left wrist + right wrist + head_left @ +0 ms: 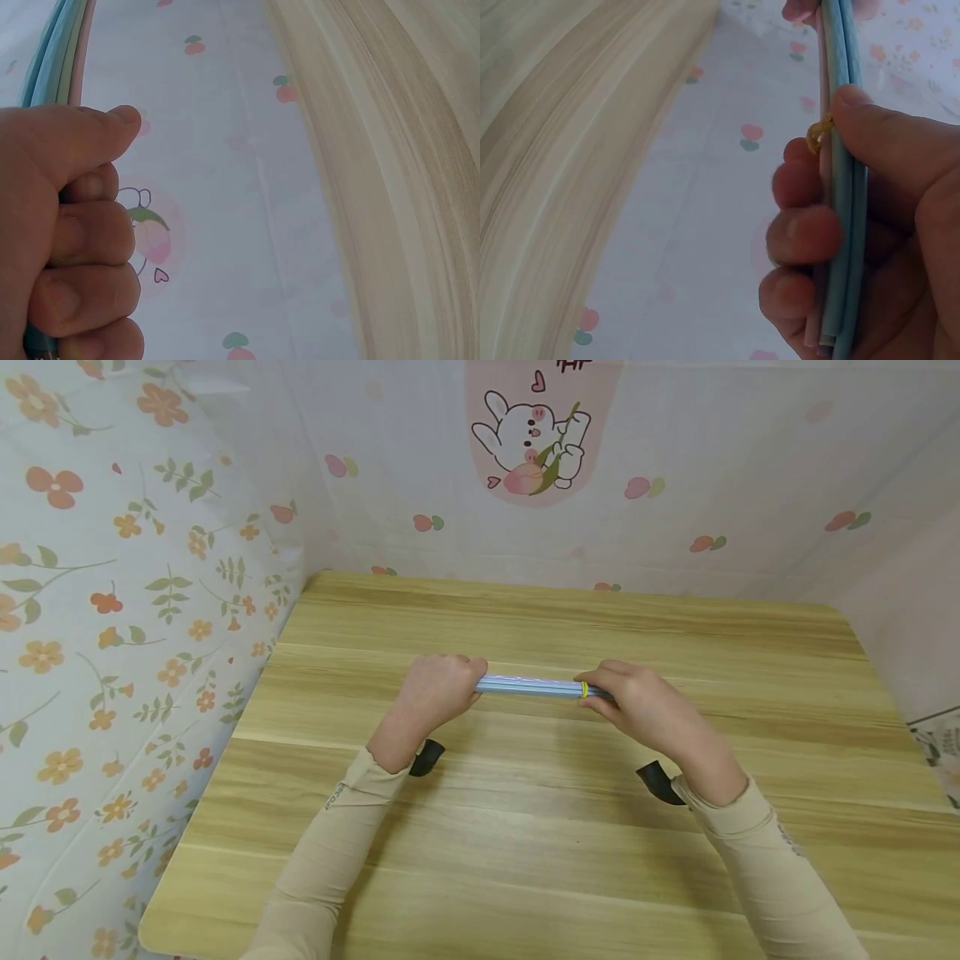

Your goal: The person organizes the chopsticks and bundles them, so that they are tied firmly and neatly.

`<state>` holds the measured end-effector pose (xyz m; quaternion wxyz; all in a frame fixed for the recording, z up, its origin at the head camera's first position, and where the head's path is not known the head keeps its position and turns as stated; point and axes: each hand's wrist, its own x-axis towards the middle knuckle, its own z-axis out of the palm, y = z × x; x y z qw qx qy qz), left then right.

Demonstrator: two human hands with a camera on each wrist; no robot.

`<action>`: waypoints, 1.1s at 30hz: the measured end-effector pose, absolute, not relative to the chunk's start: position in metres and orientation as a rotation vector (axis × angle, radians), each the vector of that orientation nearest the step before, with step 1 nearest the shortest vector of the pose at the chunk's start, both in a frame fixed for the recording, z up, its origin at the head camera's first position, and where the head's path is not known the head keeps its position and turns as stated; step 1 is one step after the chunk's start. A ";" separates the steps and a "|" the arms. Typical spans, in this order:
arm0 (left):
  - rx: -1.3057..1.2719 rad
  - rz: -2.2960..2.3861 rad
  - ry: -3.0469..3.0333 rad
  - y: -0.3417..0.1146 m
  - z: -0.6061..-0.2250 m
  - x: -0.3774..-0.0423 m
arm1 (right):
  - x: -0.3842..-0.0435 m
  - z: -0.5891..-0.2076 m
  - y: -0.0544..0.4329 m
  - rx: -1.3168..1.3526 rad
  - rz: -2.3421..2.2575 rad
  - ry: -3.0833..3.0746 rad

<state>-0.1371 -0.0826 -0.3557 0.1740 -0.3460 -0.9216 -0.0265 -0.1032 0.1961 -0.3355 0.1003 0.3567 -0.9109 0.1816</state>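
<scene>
A bundle of slim pastel sticks [528, 686], pencil-like in shape, is held level above the table, mostly blue with some pink and green. My left hand [444, 689] grips one end, its fingers curled round the sticks in the left wrist view [82, 232]. At the other end, my right hand [633, 703] holds the bundle between thumb and curled fingers. A yellow rubber band [584, 689] circles the sticks by the right fingertips; the right wrist view shows this band [820, 135] beside the thumb. The palm and fingers hide much of the left end.
Below the hands spreads a wood-grain table [495, 827] with rounded corners. A white curtain [697, 485] with a rabbit print stands behind its far edge, and a floral curtain [165, 635] runs along the left. Black curved pieces [427, 758] sit at both wrists.
</scene>
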 end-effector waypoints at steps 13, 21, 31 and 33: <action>-0.990 -0.065 -2.586 -0.083 -0.360 -0.139 | -0.104 -0.342 0.189 0.961 0.465 -2.623; -1.003 -0.059 -2.575 -0.080 -0.360 -0.139 | -0.108 -0.347 0.184 0.968 0.378 -2.583; -0.997 -0.058 -2.599 -0.079 -0.361 -0.140 | -0.110 -0.346 0.185 0.996 0.358 -2.590; -0.999 -0.059 -2.608 -0.080 -0.360 -0.140 | -0.110 -0.343 0.187 0.982 0.380 -2.632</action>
